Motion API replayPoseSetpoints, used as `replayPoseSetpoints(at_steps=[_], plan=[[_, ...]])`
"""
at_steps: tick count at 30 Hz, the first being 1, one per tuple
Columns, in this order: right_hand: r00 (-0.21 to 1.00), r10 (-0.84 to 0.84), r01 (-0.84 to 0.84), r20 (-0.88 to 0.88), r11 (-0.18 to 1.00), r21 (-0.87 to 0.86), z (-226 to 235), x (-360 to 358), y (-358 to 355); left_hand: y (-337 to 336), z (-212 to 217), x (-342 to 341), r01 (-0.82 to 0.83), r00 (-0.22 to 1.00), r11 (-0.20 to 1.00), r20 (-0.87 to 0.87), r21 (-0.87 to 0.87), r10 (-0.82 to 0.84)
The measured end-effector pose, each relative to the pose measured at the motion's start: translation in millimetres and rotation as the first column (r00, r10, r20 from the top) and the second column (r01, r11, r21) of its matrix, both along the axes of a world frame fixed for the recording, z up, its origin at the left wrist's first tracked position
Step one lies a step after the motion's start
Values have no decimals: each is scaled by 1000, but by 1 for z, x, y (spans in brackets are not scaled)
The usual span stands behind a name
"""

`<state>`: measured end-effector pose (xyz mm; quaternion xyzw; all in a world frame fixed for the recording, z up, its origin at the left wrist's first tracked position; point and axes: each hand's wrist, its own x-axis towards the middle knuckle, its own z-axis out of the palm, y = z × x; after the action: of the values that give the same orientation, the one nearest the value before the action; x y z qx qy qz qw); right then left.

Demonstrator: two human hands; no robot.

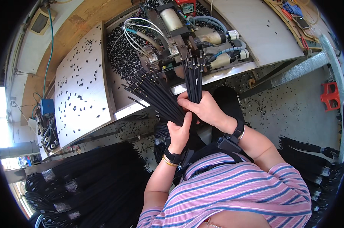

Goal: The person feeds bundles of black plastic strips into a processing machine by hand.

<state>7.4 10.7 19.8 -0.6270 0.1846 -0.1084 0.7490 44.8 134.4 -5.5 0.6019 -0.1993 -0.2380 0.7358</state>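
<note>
A thick bundle of black cables point(154, 95) fans out from my left hand point(179, 131), which is closed around its lower part. Small light-coloured tips show at the cables' far ends. My right hand point(205, 109) grips a smaller bunch of black cables point(193, 78), standing more upright to the right of the first. The two hands are close together, the right a little farther away. Just beyond the cable ends sits a machine with metal cylinders point(171, 19) and hoses. The cables' lower lengths are mostly hidden below my hands.
Black scraps point(120, 57) are heaped around the machine, and more lie on the white board point(80, 91) at left. Tied bundles of black cable point(99, 182) lie at lower left, others point(312, 167) at right. A red stool point(330, 97) stands on the floor at far right.
</note>
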Motion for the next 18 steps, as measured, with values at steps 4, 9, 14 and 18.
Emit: replayPoseSetpoints(at_steps=[4,9,14,18], plan=[[992,-109,115,56,987,-115,9,-6,5,3,-15,-2,-104,985,994,143,42,97],[975,-167,159,146,985,63,3,0,10,3,-14,-2,-146,981,989,122,-38,149],[981,-154,136,122,981,142,5,9,7,4,-18,4,-145,985,989,92,-41,149],[983,-160,144,91,977,156,5,13,7,3,-21,8,-172,980,984,93,-37,175]])
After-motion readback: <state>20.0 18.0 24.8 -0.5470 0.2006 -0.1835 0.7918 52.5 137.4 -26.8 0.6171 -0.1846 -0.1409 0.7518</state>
